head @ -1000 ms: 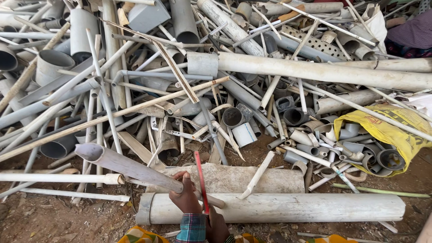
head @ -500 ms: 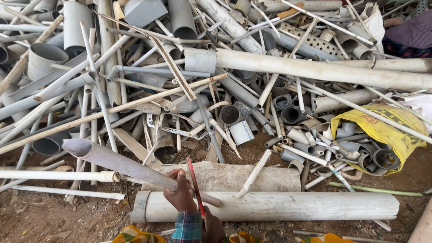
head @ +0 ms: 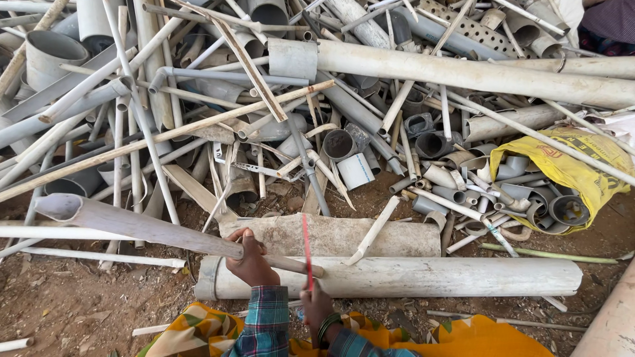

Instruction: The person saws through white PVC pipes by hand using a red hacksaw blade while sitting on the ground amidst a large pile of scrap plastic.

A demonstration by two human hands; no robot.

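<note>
My left hand (head: pixel 250 259) grips a long grey plastic pipe (head: pixel 145 226) that lies across a thick white pipe (head: pixel 423 276) on the ground. The grey pipe runs up to the left, and its cut end pokes out just past my hand. My right hand (head: pixel 315 303) holds a thin red saw blade (head: pixel 307 251) upright against the end of the grey pipe. A second thick dirty pipe (head: pixel 344 235) lies just behind the white one. Plaid sleeves and yellow patterned cloth cover my arms and lap.
A large heap of scrap grey and white plastic pipes, fittings and strips (head: pixel 317 106) fills the ground ahead. A yellow sack (head: pixel 562 165) of pipe offcuts sits at the right. Bare dirt (head: pixel 79 304) lies at the lower left. Another wide pipe (head: pixel 612 324) crosses the bottom right corner.
The camera has tilted down and nearer to the hands. The red blade has swung from a lean to the left to nearly upright, while my left hand stays on the grey pipe.
</note>
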